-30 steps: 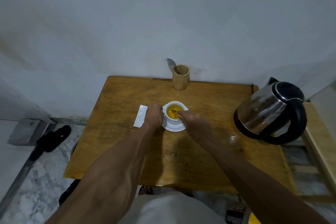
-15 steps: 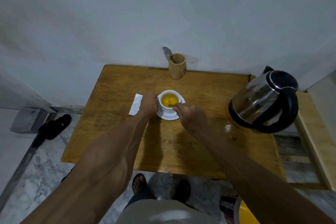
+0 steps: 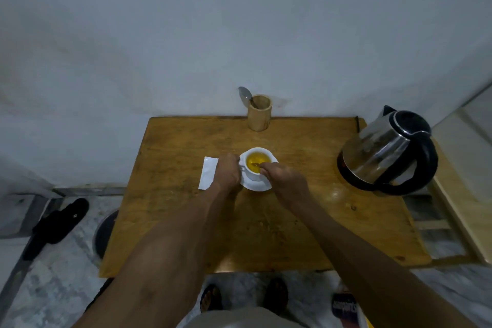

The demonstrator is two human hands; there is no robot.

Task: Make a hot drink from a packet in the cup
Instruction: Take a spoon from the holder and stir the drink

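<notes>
A white cup [image 3: 256, 176] of yellow liquid stands on a white saucer [image 3: 257, 186] near the middle of the wooden table [image 3: 186, 216]. My left hand [image 3: 226, 172] grips the cup's handle on its left side. My right hand [image 3: 285, 180] is closed on a spoon [image 3: 256, 164] whose bowl dips into the liquid. A white packet [image 3: 208, 172] lies flat on the table just left of my left hand, partly hidden by it.
A steel and black electric kettle [image 3: 387, 153] sits at the table's right edge. A wooden holder [image 3: 259, 116] with another spoon [image 3: 245, 94] stands at the back edge by the wall. A black sandal [image 3: 60, 221] lies on the floor to the left.
The view has shifted as my head moved. Both hands stay at the cup, and the spoon has moved a little within the liquid.
</notes>
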